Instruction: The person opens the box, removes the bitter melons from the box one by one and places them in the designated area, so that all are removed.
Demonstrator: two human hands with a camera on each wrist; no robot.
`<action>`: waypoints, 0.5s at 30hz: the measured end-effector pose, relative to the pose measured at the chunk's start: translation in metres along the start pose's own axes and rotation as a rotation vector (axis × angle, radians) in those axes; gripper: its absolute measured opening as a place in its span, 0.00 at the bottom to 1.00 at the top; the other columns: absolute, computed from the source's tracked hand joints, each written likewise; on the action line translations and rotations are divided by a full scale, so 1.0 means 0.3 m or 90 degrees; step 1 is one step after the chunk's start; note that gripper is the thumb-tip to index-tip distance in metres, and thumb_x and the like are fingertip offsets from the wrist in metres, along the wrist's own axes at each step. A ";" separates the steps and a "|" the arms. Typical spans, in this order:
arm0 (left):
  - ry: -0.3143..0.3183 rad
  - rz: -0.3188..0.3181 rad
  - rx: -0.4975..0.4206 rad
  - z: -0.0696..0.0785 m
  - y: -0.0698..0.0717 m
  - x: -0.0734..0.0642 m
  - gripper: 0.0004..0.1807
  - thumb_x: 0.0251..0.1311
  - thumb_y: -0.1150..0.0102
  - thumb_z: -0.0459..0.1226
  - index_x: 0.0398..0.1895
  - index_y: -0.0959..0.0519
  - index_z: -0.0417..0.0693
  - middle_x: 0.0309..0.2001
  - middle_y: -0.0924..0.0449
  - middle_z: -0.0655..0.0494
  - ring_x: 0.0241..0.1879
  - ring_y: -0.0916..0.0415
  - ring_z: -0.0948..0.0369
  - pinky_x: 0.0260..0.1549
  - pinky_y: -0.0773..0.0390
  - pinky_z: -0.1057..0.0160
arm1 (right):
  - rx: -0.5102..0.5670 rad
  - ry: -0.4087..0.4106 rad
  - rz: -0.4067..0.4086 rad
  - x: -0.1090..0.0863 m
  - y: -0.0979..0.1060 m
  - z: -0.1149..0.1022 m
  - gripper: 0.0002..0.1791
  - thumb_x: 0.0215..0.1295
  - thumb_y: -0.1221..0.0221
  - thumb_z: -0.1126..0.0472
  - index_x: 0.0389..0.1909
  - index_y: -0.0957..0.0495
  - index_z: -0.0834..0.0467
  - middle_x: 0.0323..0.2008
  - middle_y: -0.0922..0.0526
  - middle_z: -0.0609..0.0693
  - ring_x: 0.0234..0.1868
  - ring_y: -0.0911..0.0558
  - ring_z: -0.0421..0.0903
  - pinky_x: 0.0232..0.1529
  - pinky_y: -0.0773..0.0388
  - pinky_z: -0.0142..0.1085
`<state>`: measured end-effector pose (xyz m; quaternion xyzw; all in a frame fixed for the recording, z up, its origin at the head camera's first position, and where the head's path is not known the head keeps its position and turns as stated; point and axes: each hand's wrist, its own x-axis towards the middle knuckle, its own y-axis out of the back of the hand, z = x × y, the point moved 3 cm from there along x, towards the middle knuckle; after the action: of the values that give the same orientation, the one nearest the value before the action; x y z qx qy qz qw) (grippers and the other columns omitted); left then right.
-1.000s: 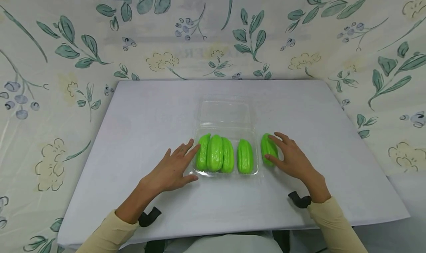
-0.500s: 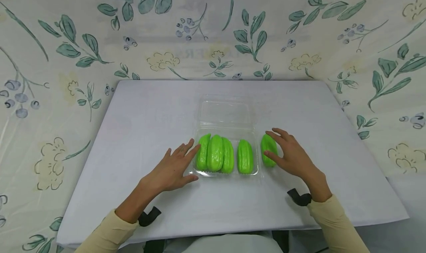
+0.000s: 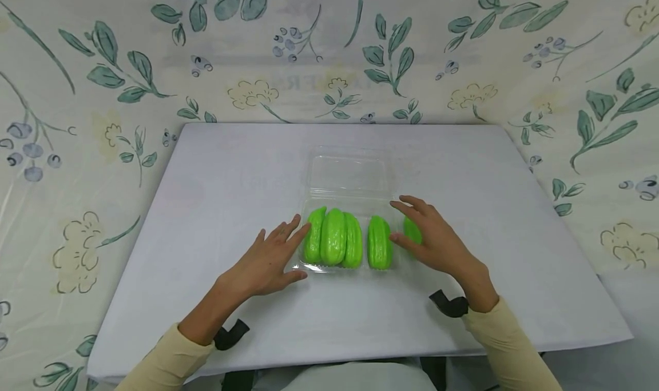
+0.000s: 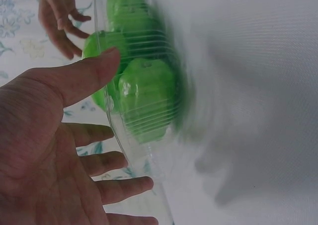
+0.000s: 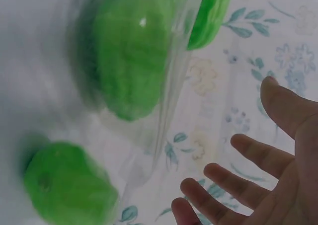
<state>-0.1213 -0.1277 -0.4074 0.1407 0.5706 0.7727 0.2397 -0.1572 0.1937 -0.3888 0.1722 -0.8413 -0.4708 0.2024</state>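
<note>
White table (image 3: pixel 231 168), clear container (image 3: pixel 365 239).
Left hand (image 3: pixel 268 259), right hand (image 3: pixel 434 236) flanking it: spread, empty; right-side nudge might roll green vegetable (image 3: pixel 412 231) outside it.

so my left grip (image 3: pixel 266 264) is spread wide, right grip (image 3: pixel 433 235) is kinda loosely bent, both forearms (image 3: pixel 172 351) angled inward

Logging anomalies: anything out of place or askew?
One vegetable lies on the table right of the clear box, while four others sit inside, so it looks left out. No spill or damage shows.
</note>
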 end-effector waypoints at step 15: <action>0.006 -0.005 -0.009 0.000 0.005 -0.004 0.52 0.55 0.30 0.53 0.77 0.46 0.44 0.75 0.49 0.40 0.70 0.44 0.40 0.58 0.41 0.30 | 0.097 0.098 -0.040 0.087 -0.106 -0.116 0.36 0.66 0.36 0.50 0.72 0.36 0.53 0.68 0.35 0.56 0.67 0.34 0.55 0.59 0.31 0.55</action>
<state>-0.1208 -0.1287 -0.4060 0.1334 0.5670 0.7764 0.2407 -0.1589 0.1403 -0.3950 0.2493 -0.8507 -0.3971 0.2377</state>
